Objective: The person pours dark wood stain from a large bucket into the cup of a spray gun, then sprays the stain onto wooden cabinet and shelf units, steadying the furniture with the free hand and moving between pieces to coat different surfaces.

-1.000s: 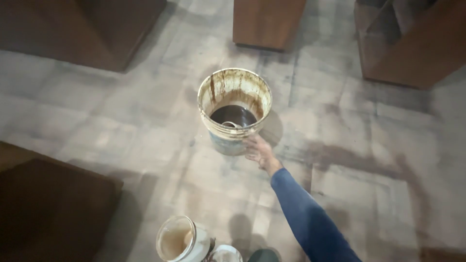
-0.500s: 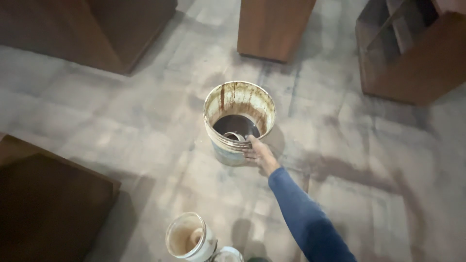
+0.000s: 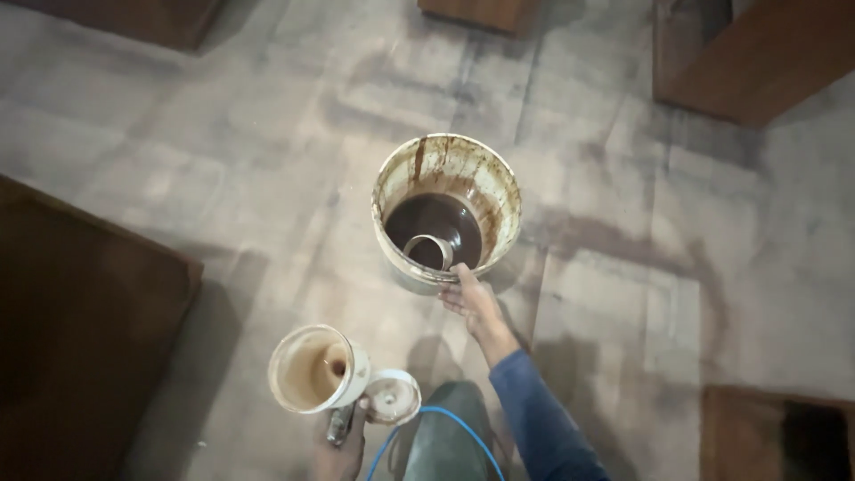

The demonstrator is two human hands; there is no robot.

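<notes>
Reaching down to a stained bucket, spray gun in your other hand.
Your right hand [image 3: 472, 303] has its fingers loosely spread, fingertips touching the near rim of the white bucket [image 3: 447, 214], which stands on the tiled floor [image 3: 267, 178] and holds dark brown liquid with a small metal cup [image 3: 428, 250] inside. Your left hand [image 3: 341, 450] is clamped on the handle of a spray gun [image 3: 343, 379], its open cup tilted upward, blue hose [image 3: 427, 423] trailing. Wooden furniture [image 3: 80, 330] sits left.

One stained bucket [image 3: 447, 212] stood on the floor [image 3: 223, 160], one small tin [image 3: 429, 251] inside it; one spray gun [image 3: 343, 383], one blue hose [image 3: 419, 428], two hands.
</notes>
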